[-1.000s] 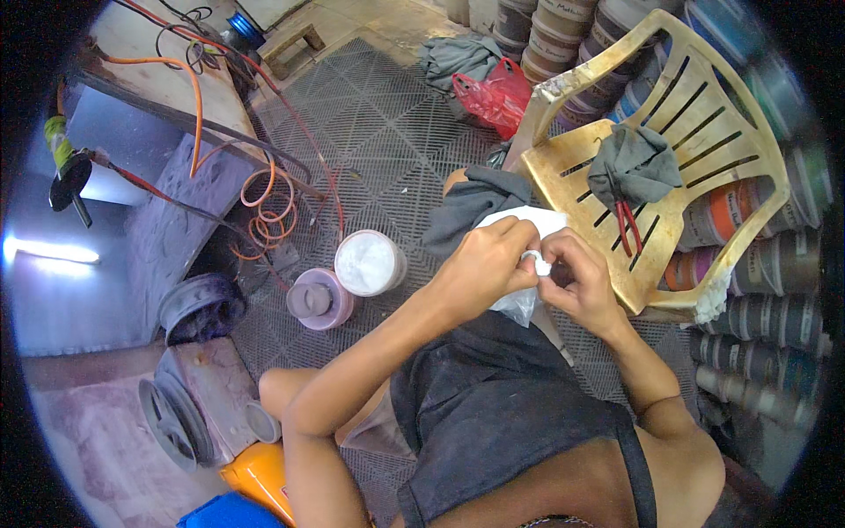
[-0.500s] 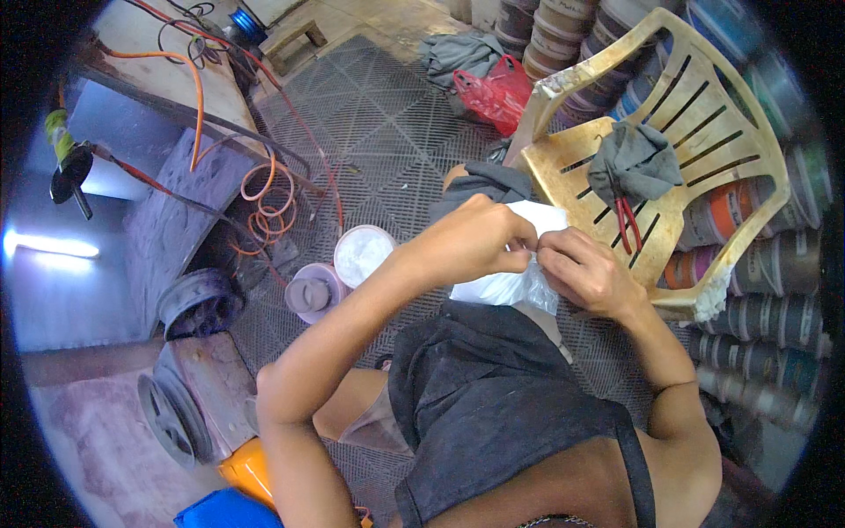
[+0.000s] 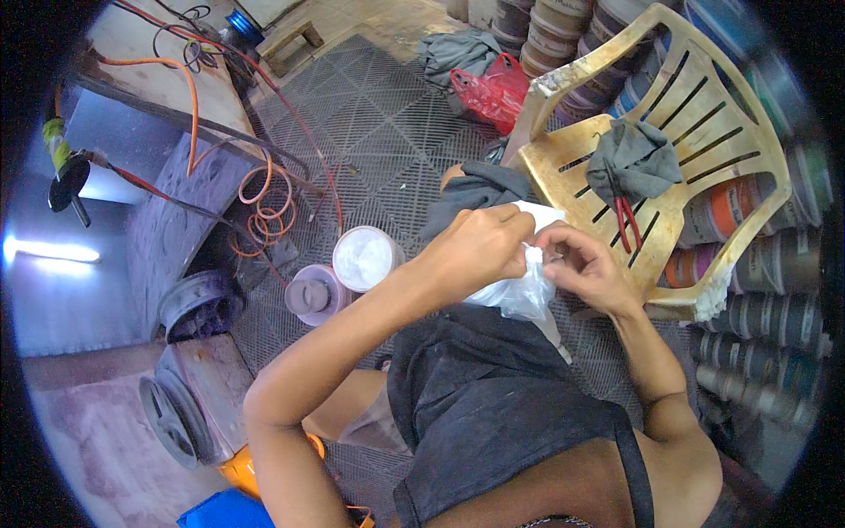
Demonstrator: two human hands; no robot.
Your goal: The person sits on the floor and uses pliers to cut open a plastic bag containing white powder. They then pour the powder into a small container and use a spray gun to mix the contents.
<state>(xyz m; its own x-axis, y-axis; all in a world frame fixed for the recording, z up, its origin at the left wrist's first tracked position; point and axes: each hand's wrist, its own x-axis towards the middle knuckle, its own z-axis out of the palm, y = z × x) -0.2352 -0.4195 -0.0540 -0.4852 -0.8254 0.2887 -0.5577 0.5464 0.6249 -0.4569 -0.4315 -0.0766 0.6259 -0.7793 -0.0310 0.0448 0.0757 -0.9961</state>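
Note:
My left hand [image 3: 488,246] grips the gathered neck of a white plastic bag [image 3: 519,295], its fingers curled. My right hand [image 3: 581,268] is just to the right, with index finger and thumb bent round the twisted top of the same bag; exactly what its fingertips pinch is partly hidden. The bag's crinkled clear lower part hangs over my dark apron [image 3: 493,387]. A dark grey cloth [image 3: 475,189] lies just beyond the bag.
A worn plastic chair [image 3: 722,132] at right holds a grey cloth [image 3: 634,163] and red-handled pliers [image 3: 627,229]. Stacked tubs [image 3: 761,317] line the right. Two pails [image 3: 365,260], coiled orange hoses [image 3: 264,207], a red bag [image 3: 493,92] and wheel rims [image 3: 167,414] stand around me.
Both hands have shifted slightly. The right fingers have lifted and loosened their curl since half a second ago, showing the bag's twisted top again; the bag hangs lower than a second ago.

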